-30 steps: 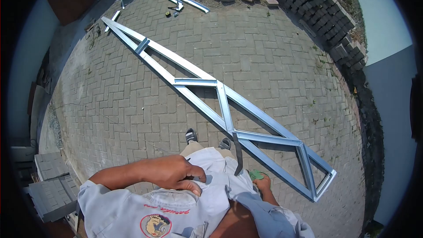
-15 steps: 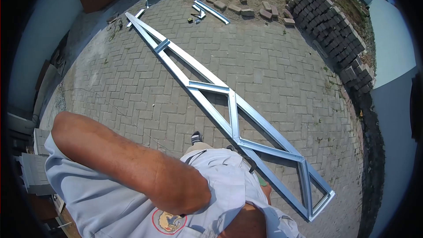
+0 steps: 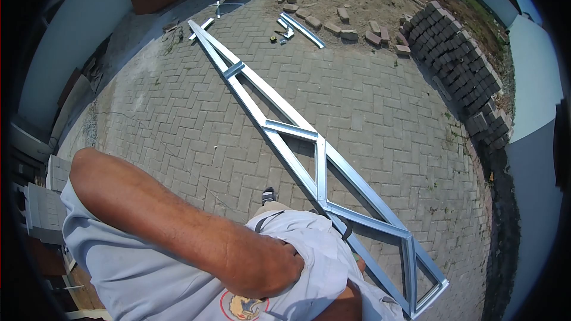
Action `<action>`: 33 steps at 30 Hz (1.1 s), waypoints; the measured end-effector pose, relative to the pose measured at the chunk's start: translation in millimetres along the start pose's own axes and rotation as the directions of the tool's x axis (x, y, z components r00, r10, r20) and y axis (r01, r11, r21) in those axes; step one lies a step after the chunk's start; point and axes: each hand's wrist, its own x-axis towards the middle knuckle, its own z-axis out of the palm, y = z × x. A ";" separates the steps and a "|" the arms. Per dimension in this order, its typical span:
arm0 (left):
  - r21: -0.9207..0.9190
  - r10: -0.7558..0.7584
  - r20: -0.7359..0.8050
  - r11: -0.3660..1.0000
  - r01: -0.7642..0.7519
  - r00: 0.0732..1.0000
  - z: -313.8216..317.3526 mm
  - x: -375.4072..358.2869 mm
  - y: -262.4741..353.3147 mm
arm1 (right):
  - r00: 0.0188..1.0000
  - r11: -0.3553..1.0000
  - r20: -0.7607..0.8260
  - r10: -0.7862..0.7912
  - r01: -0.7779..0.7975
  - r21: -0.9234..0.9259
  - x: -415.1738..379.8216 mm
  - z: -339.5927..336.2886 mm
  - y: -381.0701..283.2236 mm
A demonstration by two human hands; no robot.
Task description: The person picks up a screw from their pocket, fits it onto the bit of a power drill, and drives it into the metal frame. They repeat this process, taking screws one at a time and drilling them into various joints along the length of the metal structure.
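My left hand [image 3: 276, 266] is closed at the front of the light grey shirt [image 3: 160, 261], its curled fingers against the cloth. Low in the view, part of my right forearm [image 3: 344, 304] shows beside the shirt; the right hand is hidden. A dark strap [image 3: 347, 230] sticks out by the shirt's edge. Beyond my body, a long silver metal truss [image 3: 292, 120] with diagonal braces lies on the paving, running from upper left to lower right.
Metal offcuts [image 3: 303, 31] and a tape measure [image 3: 273, 39] lie on the paving [image 3: 369, 95]. Loose bricks [image 3: 349, 35] edge the sand. At the right stands a brick stack [image 3: 455, 53] near a wall [image 3: 535, 77]. A sandalled foot [image 3: 269, 195] is below me.
My left hand has come further into view, its fingers now showing at the shirt. The view has shifted, so the upper part of the truss and the bricks appear further right and lower.
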 end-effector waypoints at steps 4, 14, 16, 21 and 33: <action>0.000 -0.014 -0.052 1.000 0.014 0.999 4.9 2.1 -2.5 | 0.997 0.996 -0.023 0.077 -0.078 -0.034 0.8 -12.5 -16.4; 0.061 0.032 -0.114 0.998 -0.025 0.993 5.6 19.0 -25.9 | 0.975 0.975 -0.048 0.218 -0.220 -0.037 -3.6 -47.9 -77.3; 0.023 0.040 -0.094 0.999 -0.038 0.995 4.9 23.9 -34.1 | 0.970 0.970 -0.043 0.238 -0.240 -0.029 -3.9 -50.3 -82.0; -0.219 0.109 -0.105 0.967 -0.130 0.989 -36.2 11.3 -56.5 | 0.962 0.956 0.082 0.261 -0.246 -0.158 -6.9 -74.6 -124.7; -0.569 0.394 -0.182 0.705 -0.424 0.901 61.1 94.4 -106.8 | 0.988 0.990 0.070 0.137 -0.140 0.033 -27.0 -52.5 -58.1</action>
